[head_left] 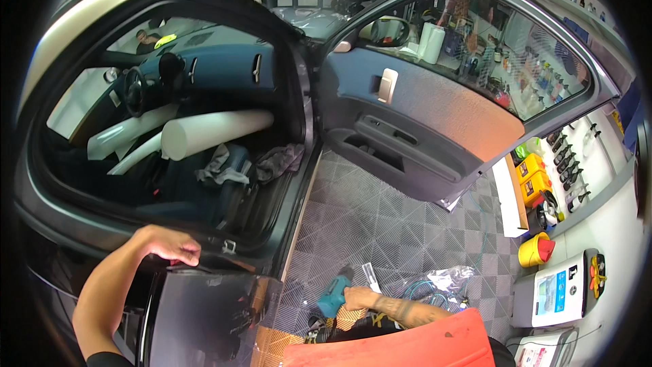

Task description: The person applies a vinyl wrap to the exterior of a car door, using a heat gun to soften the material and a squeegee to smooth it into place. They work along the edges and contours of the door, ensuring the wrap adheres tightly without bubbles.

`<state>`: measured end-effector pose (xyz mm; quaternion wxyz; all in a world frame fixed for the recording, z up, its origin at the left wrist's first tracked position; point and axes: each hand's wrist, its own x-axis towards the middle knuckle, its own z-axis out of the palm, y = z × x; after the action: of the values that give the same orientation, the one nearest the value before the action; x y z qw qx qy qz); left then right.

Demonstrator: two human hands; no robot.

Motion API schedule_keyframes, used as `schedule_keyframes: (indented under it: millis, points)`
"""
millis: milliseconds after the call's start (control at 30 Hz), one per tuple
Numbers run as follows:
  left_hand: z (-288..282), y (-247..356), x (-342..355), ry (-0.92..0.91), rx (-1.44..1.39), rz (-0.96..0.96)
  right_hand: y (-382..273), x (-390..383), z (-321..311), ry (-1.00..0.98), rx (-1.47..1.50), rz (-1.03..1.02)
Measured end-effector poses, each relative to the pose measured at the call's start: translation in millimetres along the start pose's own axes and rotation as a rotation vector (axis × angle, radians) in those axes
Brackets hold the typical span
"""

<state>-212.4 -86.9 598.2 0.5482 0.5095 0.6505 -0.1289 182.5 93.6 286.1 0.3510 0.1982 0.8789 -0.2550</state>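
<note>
My left hand (173, 245) is at the upper edge of the dark rear door (204, 319), with its fingers curled down. A bit of red shows under the fingers, but what they hold is hidden. Low in the middle, my right hand (360, 298) is wrapped around the grip of a teal heat gun (332, 297). Its dark nozzle points up and away, over the floor. The car's front door (407, 105) stands wide open ahead. Through the front doorway, large white rolls (214, 134) and crumpled cloths (227, 166) lie in the cabin.
A broad orange-red surface (401, 343) spans the bottom edge below my right forearm. Clear plastic (448, 277) and hoses lie on the grey tiled floor (367, 217). A yellow bucket (535, 250), yellow cases (534, 180) and a white-and-grey box (553, 292) line the right wall.
</note>
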Motion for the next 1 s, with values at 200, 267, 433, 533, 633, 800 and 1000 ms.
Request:
schedule_keyframes:
  millis: [200,267,433,533,633,800,1000]
  points:
    - [2,-13,-4,0.048,0.04,-0.008,-16,108,174,-0.079,-0.323,-0.145]
    - [2,-27,-4,0.008,0.013,0.01,-24,128,212,0.0,-0.431,-0.21]
    - [3,-43,8,0.044,-0.11,-0.004,-15,141,274,0.246,-0.562,-0.293]
    - [-5,-18,18,0.027,0.235,0.039,-20,129,264,0.178,-0.556,-0.28]
    - [5,-20,-4,0.118,0.168,-0.025,-40,127,207,0.066,-0.553,-0.288]
    - [6,-17,-9,0.136,0.043,-0.047,-75,50,42,0.214,-0.486,-0.378]
    - [-9,-24,7,0.037,-0.087,-0.016,-111,-162,-218,1.288,0.656,-0.864]
